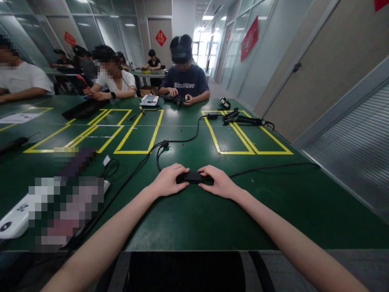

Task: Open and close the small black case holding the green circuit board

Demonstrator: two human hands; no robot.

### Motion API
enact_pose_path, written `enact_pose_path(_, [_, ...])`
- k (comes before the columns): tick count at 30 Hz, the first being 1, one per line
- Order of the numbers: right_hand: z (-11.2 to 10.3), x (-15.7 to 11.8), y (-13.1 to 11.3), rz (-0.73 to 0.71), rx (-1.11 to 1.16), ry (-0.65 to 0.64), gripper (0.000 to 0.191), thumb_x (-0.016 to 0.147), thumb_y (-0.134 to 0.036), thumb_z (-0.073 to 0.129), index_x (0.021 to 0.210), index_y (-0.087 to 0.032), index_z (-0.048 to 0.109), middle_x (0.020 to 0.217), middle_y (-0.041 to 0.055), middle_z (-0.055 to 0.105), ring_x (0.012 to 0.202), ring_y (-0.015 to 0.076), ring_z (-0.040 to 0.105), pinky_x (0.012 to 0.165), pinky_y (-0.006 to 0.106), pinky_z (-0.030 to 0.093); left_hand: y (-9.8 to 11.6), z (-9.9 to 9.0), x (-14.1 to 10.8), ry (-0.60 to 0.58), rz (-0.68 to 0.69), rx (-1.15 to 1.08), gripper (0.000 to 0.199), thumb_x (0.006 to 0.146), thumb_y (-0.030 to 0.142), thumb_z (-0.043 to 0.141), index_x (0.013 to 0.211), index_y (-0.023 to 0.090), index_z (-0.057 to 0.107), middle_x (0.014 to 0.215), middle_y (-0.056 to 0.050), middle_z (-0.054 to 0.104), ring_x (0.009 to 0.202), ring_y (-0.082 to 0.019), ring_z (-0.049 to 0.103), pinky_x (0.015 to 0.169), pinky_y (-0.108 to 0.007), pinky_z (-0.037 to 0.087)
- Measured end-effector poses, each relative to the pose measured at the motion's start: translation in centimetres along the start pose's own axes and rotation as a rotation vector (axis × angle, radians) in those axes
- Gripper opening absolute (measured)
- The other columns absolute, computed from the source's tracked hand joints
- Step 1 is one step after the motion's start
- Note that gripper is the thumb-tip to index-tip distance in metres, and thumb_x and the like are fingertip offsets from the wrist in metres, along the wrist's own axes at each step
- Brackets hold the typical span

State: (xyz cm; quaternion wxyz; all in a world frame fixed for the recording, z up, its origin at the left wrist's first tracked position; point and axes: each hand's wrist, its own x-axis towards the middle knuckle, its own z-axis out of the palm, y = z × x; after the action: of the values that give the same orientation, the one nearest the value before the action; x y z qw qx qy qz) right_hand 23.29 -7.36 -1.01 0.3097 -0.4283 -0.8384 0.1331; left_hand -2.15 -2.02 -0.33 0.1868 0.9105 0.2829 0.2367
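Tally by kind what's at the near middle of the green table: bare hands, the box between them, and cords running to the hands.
Left hand and right hand: 2
Black box: 1
Left cord and right cord: 2
Total: 5

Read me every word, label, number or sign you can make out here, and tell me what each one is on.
"EdcoWare", middle letters uncertain: dark shirt across the table.
"福": red diamond sign on the back wall.
Too blurred: writing on the left red sign and right red sign.
Too small: print on the paper sheet and marks on the white device.
No lettering visible: held black box.
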Motion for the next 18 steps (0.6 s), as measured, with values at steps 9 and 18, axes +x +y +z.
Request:
enact_pose_path(9, [0.4,0.4,0.0,0.013,-0.079,-0.026,0.019,0.086,-0.026,0.068,0.101,-0.021,0.058,0.101,0.0093,0.066,0.091,0.0241,0.063,0.080,0.038,0.053,0.7,0.2,0.6,-0.090,0.056,0.176,0.039,0.095,0.033,0.061,0.131,0.019,0.058,0.116,-0.012,0.065,0.106,-0.028,0.063,0.094,-0.041,0.052])
enact_pose_path(18, [0.7,0.6,-0.2,-0.082,-0.261,-0.050,0.025,0.098,-0.034,0.060,0.117,-0.018,0.061,0.103,0.0120,0.070,0.093,0.0260,0.064,0.083,0.041,0.054,0.7,0.1,1.0,-0.109,0.098,0.245,0.035,0.099,0.042,0.057,0.123,0.016,0.062,0.107,-0.011,0.070,0.099,-0.027,0.066,0.088,-0.038,0.052])
